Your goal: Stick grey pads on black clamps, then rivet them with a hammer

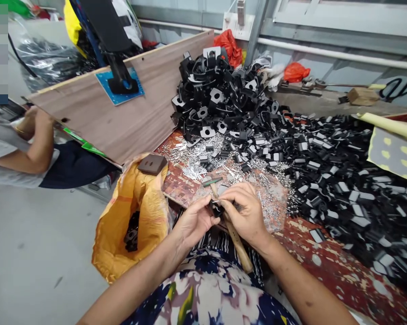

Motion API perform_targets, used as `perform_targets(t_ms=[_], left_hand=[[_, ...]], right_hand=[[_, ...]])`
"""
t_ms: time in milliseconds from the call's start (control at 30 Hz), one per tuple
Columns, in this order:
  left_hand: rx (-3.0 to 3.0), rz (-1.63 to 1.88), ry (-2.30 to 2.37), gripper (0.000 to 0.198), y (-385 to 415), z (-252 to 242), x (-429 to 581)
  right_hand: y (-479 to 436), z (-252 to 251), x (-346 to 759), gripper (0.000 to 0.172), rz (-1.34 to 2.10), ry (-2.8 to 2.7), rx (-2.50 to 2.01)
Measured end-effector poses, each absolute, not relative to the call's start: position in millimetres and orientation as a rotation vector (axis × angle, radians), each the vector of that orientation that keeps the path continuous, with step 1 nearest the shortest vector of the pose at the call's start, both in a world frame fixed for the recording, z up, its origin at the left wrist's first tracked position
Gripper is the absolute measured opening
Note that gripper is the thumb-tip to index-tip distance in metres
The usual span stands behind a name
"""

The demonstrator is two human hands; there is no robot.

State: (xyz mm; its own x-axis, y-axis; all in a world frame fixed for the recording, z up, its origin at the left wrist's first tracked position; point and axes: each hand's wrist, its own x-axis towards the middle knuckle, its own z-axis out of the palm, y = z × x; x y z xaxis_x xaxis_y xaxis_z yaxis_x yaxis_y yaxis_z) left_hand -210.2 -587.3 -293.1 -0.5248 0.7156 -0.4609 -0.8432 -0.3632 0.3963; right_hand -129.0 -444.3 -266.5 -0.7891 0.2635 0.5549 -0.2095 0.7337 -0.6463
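My left hand is closed on a small black plastic part at the table's front edge. From the right, my right hand pinches a thin metal pin against that part; the fingers partly hide it. Under my hands lies a hammer, its wooden handle pointing towards my lap and its greenish head on the tabletop. Just beyond are loose silvery pins in a scattered heap.
Black plastic clips pile high at the back, and smaller black parts cover the right side. A yellow sack with black pieces inside hangs at the left. A wooden board stands behind it. Another person's arm shows far left.
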Motion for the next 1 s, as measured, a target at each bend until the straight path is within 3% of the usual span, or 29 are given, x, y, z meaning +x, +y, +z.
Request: perform_targets(t_ms=[200, 600, 733, 867, 1000], left_hand=[[-0.234, 2.085, 0.667, 0.022, -587, -306, -206], [0.006, 2.082, 0.98, 0.031, -597, -295, -194], [0.293, 2.075, 1.467, 0.043, -623, -300, -193], [0.508, 1.7, 2.094, 0.037, -665, -301, -206], [0.411, 1.589, 2.156, 0.036, -681, -306, -219]], right_hand=[[-459, -270, -119, 0.019, 0.247, -2.327, 0.226], [-465, -281, -117, 0.013, 0.487, -2.276, 0.001], [-471, -276, -120, 0.012, 0.521, -2.363, 0.087], [-464, -286, -117, 0.011, 0.216, -2.766, -0.015], [-445, -305, -111, 0.015, -0.016, -2.944, -0.247]])
